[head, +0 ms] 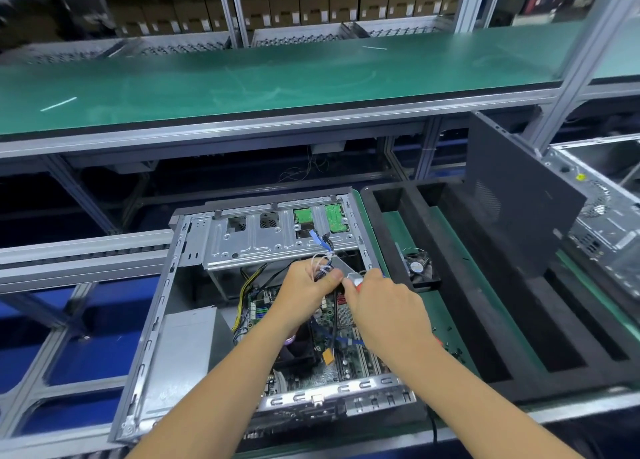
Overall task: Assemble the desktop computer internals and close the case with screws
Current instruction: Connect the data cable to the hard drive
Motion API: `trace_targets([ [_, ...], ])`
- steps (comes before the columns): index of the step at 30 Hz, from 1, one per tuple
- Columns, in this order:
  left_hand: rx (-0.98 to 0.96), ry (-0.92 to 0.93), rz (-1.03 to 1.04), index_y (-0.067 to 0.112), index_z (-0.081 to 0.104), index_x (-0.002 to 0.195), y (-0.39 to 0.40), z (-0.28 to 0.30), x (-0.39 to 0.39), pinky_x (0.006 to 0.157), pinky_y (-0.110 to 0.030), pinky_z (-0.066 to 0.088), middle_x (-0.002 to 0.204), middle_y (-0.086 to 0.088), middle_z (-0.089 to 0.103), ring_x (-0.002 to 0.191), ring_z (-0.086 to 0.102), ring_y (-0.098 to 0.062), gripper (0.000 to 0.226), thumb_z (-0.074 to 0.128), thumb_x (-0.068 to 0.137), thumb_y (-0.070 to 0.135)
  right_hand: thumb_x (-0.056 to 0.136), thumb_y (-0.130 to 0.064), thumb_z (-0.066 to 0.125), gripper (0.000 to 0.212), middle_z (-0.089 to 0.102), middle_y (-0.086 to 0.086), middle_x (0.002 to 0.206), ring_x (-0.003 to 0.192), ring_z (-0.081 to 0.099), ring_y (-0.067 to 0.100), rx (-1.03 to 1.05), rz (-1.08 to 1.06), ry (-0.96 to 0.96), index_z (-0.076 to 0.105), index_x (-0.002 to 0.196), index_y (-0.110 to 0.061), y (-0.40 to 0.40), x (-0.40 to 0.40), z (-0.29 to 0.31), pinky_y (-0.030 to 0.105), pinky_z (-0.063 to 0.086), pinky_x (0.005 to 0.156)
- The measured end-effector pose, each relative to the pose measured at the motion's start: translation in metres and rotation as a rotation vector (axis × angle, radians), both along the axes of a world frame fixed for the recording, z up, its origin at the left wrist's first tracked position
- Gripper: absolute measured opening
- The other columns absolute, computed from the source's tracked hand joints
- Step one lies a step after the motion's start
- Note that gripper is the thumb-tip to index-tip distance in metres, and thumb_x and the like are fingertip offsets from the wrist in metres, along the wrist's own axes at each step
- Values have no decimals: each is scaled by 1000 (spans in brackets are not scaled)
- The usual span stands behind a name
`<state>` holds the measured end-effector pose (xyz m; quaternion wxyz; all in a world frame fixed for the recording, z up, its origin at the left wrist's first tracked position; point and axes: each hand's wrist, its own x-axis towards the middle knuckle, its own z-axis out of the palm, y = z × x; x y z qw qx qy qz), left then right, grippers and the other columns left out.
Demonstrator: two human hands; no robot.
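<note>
Presently both hands, left hand (311,285) and right hand (377,303), pinch a cable bundle (325,268) inside the open case (152,320); side panel (516,209) and screws remain.

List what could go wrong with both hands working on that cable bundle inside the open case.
1. The left hand grips the cable bundle; pulling may unseat connectors.
2. The right hand holds a small red-handled tool there, likely cutters; it could nick a wire.
3. Anything dropped lands on the motherboard.
</note>
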<state>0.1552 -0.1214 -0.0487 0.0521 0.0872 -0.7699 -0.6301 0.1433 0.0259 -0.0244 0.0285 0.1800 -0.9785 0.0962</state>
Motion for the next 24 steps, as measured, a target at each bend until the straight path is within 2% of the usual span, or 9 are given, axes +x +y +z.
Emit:
trace_targets([
  [2, 18, -4, 17, -3, 54, 76, 0, 0, -1, 66, -32, 32, 70, -7, 43, 65, 38, -16, 29, 64, 92, 20, 103, -57, 23, 42, 63, 0, 80, 79, 69, 23, -16, -5, -4, 33, 91, -18, 0, 1, 1, 32, 30, 50],
  [5, 31, 1, 2, 9, 56, 73, 0, -1, -2, 65, -28, 37, 69, -2, 47, 65, 42, -13, 22, 64, 91, 18, 103, -56, 23, 42, 55, -2, 73, 76, 68, 23, -37, -11, -2, 34, 91, -17, 2, 2, 1, 31, 26, 47],
  [9, 53, 16, -57, 10, 55, 75, -2, -2, -2, 60, -13, 39, 64, 9, 50, 61, 44, -5, 20, 63, 92, 16, 103, -57, 23, 43, 66, 3, 88, 83, 68, 27, -65, 1, 3, 39, 94, -17, 6, 2, 3, 33, 32, 56],
  [15, 38, 14, -21, 23, 54, 64, 0, -3, -3, 55, -9, 37, 56, 19, 54, 54, 46, 2, 32, 64, 91, 10, 103, -57, 22, 48, 66, 3, 87, 82, 68, 27, -58, 25, 2, 45, 98, -15, 8, 3, 5, 33, 34, 57],
  [17, 24, 20, -26, 18, 56, 65, 0, -2, -2, 55, -11, 37, 58, 17, 53, 54, 44, 1, 29, 63, 92, 10, 103, -56, 23, 44, 66, 4, 88, 83, 68, 27, -53, 30, -10, 39, 93, -16, 7, 2, 5, 33, 34, 58],
  [19, 17, 23, -42, 3, 61, 76, 0, 0, -2, 60, -17, 38, 67, 6, 57, 60, 46, -5, 20, 62, 93, 14, 103, -56, 24, 43, 67, 4, 90, 84, 68, 27, -29, 38, -20, 36, 92, -16, 6, 1, 5, 32, 35, 58],
  [21, -5, 37, -29, -5, 63, 86, 0, 1, -2, 62, -21, 39, 73, -4, 58, 64, 47, -9, 21, 63, 92, 15, 103, -55, 25, 42, 67, 4, 91, 85, 69, 26, -15, 44, -22, 35, 91, -16, 6, 1, 5, 32, 35, 58],
  [24, -78, 42, 47, 5, 61, 67, 1, 1, -2, 51, -19, 31, 57, 6, 47, 52, 34, -7, 22, 67, 87, 11, 103, -54, 25, 41, 66, 3, 89, 83, 69, 26, 4, 54, -9, 34, 91, -16, 4, 1, 3, 32, 35, 57],
])
